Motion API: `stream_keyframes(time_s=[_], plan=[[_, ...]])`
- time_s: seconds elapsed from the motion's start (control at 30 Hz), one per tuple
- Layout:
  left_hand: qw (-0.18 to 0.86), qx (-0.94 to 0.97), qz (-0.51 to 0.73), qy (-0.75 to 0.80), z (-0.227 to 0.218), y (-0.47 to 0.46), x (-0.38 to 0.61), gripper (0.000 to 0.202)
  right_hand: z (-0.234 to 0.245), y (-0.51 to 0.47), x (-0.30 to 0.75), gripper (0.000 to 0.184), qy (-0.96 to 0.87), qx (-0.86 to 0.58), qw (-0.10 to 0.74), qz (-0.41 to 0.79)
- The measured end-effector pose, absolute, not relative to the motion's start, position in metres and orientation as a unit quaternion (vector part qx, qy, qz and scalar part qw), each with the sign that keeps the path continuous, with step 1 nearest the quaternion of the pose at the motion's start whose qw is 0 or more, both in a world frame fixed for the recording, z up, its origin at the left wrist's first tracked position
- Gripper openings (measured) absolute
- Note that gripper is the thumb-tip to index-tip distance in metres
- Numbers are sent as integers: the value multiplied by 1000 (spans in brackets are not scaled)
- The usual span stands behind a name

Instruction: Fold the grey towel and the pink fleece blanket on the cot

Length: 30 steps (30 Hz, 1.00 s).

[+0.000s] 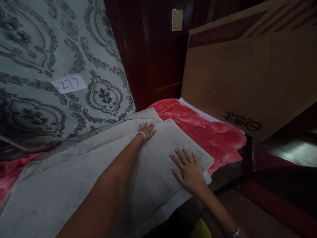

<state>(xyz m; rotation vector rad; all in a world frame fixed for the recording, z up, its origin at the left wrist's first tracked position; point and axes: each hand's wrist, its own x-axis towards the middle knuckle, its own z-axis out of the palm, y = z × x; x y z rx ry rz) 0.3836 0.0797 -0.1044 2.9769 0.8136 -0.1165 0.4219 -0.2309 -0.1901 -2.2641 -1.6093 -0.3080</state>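
Observation:
A grey-white folded cloth (158,155) lies spread over a red blanket (210,132) on a bed. My left hand (148,129) reaches far forward and rests flat on the cloth's far edge, fingers stretched out; a white bangle circles that wrist. My right hand (189,170) lies flat near the cloth's right corner, fingers spread, pressing on it. Neither hand holds anything.
A grey patterned mattress (61,49) leans upright at the left, with a paper label (69,83) reading 277. A large cardboard box (247,72) stands at the right on the bed. Dark red wooden panelling (153,53) is behind. The floor lies lower right.

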Motion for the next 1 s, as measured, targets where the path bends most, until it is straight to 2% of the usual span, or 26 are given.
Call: stream_keyframes(time_s=[0.13, 0.2, 0.3, 0.37, 0.53, 0.73, 1.0], plan=[[6, 961, 19, 275, -100, 51, 395, 61, -178, -232, 432, 59, -580, -794, 171, -69], [36, 984, 19, 176, -106, 23, 402, 61, -171, -232, 442, 58, -584, -790, 175, -57], [99, 993, -32, -52, -124, -15, 411, 60, -169, -231, 455, 58, -573, -797, 173, -80], [100, 988, -57, -106, -134, -23, 418, 62, -174, -230, 459, 62, -571, -799, 162, -93], [42, 997, -67, 6, -132, 25, 452, 64, -192, -231, 458, 68, -572, -795, 163, -115], [48, 983, -76, 162, -125, 86, 478, 61, -193, -233, 459, 67, -575, -789, 165, -141], [-6, 959, 18, 282, -113, 45, 459, 63, -200, -236, 466, 57, -583, -784, 148, -155]])
